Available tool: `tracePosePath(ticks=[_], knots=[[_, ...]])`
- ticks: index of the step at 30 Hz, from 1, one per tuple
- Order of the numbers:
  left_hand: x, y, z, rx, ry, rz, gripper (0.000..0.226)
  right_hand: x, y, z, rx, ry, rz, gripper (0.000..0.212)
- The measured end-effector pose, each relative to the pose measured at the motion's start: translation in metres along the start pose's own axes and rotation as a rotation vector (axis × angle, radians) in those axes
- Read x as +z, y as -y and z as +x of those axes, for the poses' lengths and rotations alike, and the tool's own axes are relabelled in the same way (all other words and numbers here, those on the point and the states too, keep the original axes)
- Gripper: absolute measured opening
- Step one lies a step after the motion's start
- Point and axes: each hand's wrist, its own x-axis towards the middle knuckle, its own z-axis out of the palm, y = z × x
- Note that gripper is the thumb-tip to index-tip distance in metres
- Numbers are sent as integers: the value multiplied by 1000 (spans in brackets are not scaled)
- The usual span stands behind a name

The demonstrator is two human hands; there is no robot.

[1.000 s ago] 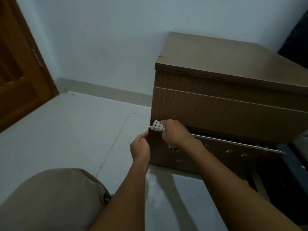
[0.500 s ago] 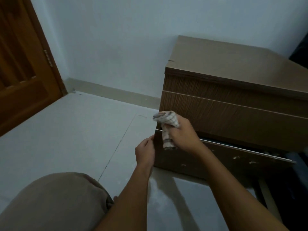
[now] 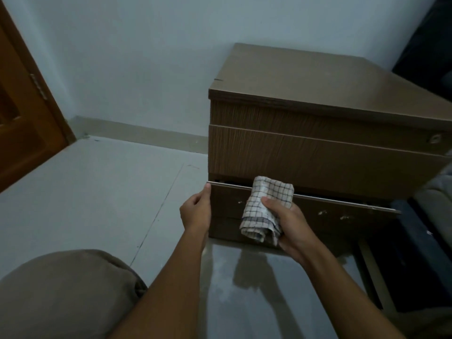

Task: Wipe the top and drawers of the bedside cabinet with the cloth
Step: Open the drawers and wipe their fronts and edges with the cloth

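Note:
A brown wood-grain bedside cabinet (image 3: 318, 77) stands against the pale wall at the right. Its upper drawer (image 3: 305, 157) is shut. The lower drawer (image 3: 325, 211) is pulled out a little, its metal top edge showing. My left hand (image 3: 195, 211) grips the left corner of the lower drawer front. My right hand (image 3: 286, 223) holds a bunched white checked cloth (image 3: 266, 206) against the front of that drawer, with the cloth's top draped over the drawer's upper edge.
A brown wooden door (image 3: 22, 118) stands at the far left. Pale floor (image 3: 97, 192) stretches in front of the cabinet. My knee in tan trousers (image 3: 63, 294) is at the lower left. Dark furniture (image 3: 425, 253) crowds the right side of the cabinet.
My right hand moved from the drawer's left corner toward the middle of the front, and the cloth has unfolded over the top edge. My left hand stayed at the corner.

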Motion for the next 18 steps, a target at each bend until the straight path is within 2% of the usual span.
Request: tracePosePath(ticks=[4, 7, 10, 12, 15, 18], knots=[[10, -10, 4, -24, 3, -13, 30, -12, -2, -3, -96, -127, -65, 27], [18, -11, 2, -16, -37, -19, 28, -20, -4, -7, -258, -343, -287, 15], [23, -8, -1, -2, -70, -32, 36, -37, -10, -11, -481, -563, -424, 23], [27, -8, 0, 0, -85, -37, 41, -54, -13, -13, -571, -728, -398, 30], [33, -6, 3, 5, -117, -14, 38, -86, -7, -14, -638, -977, -272, 29], [36, -6, 6, 7, -146, -2, 34, -117, 9, -12, -724, -1095, -81, 32]])
